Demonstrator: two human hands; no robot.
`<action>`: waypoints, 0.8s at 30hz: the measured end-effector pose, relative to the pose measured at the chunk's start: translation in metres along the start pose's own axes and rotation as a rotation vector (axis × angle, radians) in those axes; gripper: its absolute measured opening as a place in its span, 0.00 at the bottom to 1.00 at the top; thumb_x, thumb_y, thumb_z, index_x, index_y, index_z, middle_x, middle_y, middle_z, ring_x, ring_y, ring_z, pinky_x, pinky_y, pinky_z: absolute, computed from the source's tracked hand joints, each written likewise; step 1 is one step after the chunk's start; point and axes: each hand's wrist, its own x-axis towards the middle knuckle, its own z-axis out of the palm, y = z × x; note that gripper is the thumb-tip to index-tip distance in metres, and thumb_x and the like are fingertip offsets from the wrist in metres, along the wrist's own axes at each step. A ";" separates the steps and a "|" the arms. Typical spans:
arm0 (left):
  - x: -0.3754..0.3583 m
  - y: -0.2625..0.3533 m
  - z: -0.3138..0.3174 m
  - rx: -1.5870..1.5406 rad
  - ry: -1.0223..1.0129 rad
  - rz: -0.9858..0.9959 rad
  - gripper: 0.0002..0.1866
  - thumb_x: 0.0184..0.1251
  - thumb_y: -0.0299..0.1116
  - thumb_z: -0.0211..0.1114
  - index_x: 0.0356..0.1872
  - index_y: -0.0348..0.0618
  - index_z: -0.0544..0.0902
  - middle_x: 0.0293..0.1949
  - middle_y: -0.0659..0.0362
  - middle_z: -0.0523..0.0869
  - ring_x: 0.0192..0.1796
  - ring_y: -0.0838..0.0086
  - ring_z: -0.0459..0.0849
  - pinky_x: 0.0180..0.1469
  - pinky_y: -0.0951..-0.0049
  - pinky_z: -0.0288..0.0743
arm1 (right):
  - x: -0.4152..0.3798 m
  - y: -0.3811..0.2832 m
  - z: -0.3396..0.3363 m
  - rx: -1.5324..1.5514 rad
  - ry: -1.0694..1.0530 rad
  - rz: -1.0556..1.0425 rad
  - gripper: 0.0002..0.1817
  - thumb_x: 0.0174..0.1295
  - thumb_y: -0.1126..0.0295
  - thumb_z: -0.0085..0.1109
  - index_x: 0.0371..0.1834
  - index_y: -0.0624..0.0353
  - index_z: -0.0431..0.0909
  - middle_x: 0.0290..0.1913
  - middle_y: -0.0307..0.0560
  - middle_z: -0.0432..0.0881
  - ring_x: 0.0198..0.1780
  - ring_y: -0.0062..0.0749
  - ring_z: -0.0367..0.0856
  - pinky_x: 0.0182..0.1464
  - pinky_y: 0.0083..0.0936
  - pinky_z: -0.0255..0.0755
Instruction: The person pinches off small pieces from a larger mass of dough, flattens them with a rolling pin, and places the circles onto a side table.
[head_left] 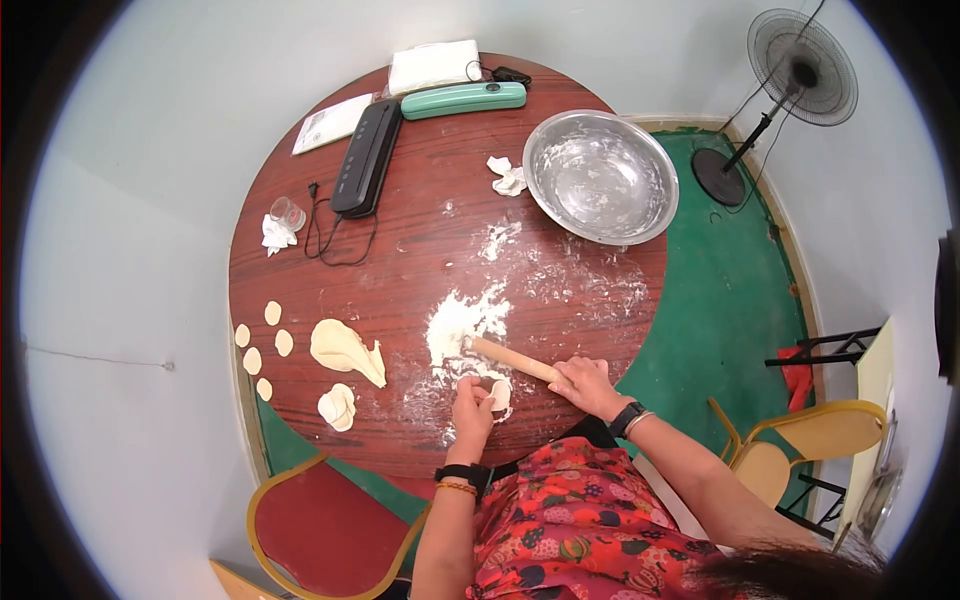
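Observation:
My left hand [474, 408] pinches the edge of a small round dough wrapper [500, 396] near the front of the table. In my right hand [588, 386] is the near end of a wooden rolling pin [515, 359], whose far end points into a patch of white flour [455, 325]. To the left of my hands lie a large lump of dough [345, 350] and a smaller folded piece of dough [338, 407]. Several flat dough rounds [273, 313] are spread out at the table's left edge.
On the round wooden table [420, 270] stand a big metal basin [600, 180], a black appliance [367, 160] with its cord, a mint-green device [463, 99], a clear cup [288, 213] and crumpled tissue [507, 176]. Chairs [325, 525] and a floor fan [802, 72] are around it.

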 end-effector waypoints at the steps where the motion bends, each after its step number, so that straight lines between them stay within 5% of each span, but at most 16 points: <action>1: 0.000 0.005 -0.005 0.035 -0.036 0.007 0.17 0.61 0.17 0.65 0.50 0.38 0.74 0.29 0.57 0.81 0.32 0.68 0.83 0.40 0.69 0.77 | -0.001 0.001 -0.001 -0.012 0.012 -0.015 0.20 0.67 0.48 0.56 0.52 0.49 0.79 0.41 0.45 0.78 0.49 0.43 0.76 0.51 0.44 0.58; 6: -0.001 0.004 -0.021 0.175 -0.094 0.097 0.22 0.64 0.17 0.64 0.58 0.39 0.72 0.38 0.53 0.86 0.41 0.66 0.86 0.46 0.68 0.79 | -0.004 0.003 -0.005 -0.117 0.015 -0.093 0.19 0.66 0.49 0.58 0.52 0.47 0.80 0.41 0.43 0.78 0.48 0.41 0.76 0.52 0.43 0.59; 12: -0.013 0.003 -0.015 0.060 0.370 0.113 0.21 0.74 0.27 0.55 0.65 0.32 0.69 0.61 0.40 0.75 0.63 0.48 0.75 0.66 0.56 0.67 | -0.011 0.005 -0.006 -0.166 -0.014 -0.264 0.19 0.65 0.50 0.60 0.52 0.48 0.79 0.40 0.39 0.78 0.47 0.38 0.75 0.53 0.41 0.61; 18: -0.021 0.018 -0.029 0.616 -0.021 0.227 0.27 0.77 0.36 0.49 0.72 0.34 0.63 0.74 0.37 0.61 0.75 0.41 0.59 0.75 0.47 0.52 | -0.021 -0.004 0.000 -0.303 -0.124 -0.353 0.23 0.66 0.51 0.59 0.60 0.48 0.77 0.43 0.38 0.79 0.48 0.37 0.75 0.55 0.41 0.62; 21: -0.023 0.025 -0.030 0.769 -0.198 0.091 0.30 0.78 0.40 0.46 0.75 0.37 0.59 0.78 0.39 0.50 0.79 0.39 0.48 0.74 0.37 0.45 | -0.026 -0.009 0.004 -0.314 -0.079 -0.289 0.26 0.67 0.53 0.58 0.66 0.48 0.74 0.44 0.39 0.79 0.49 0.37 0.74 0.54 0.41 0.62; 24: -0.014 0.028 -0.029 0.756 -0.181 0.089 0.31 0.79 0.43 0.44 0.78 0.40 0.55 0.80 0.41 0.46 0.80 0.40 0.41 0.72 0.29 0.42 | -0.026 -0.016 0.008 -0.344 -0.048 -0.204 0.28 0.67 0.54 0.57 0.70 0.47 0.71 0.45 0.39 0.78 0.50 0.38 0.74 0.55 0.41 0.61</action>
